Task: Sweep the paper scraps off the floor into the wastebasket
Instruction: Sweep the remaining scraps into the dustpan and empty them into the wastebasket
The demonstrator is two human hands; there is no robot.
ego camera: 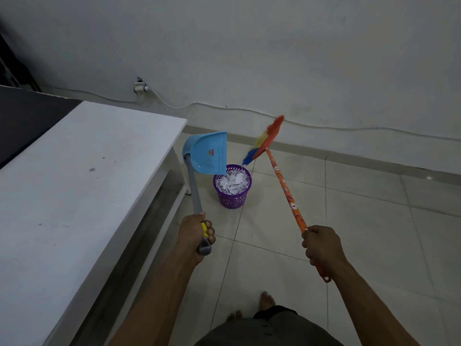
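A person tips a light-blue plastic dustpan (207, 153) over a purple slotted plastic wastebasket (232, 199) filled with white paper scraps (233, 182), the pan's open lip hanging at the basket's left rim. The left hand (197, 236) is curled tight round the yellow-and-grey grip of the pan's long grey handle (193, 188), which runs ahead and upward from hand to pan. The right hand (321, 245) is clenched round the low end of an orange flowered broom handle (284, 186). Its orange broom head with blue and yellow bristles (264, 142) is lifted clear of the floor, up and to the right of the basket. The basket stands ahead of both hands, closer to the left one's line, near the leg of a long white bench (74, 183) along the left. No scraps show on the pale tiled floor (349, 233) within view, so the sweeping looks all but finished; whether any paper remains in the pan cannot be told. A white cable (224, 107) trails along the grey wall (249, 46) behind, and bare feet (267, 299) stand at the bottom edge.
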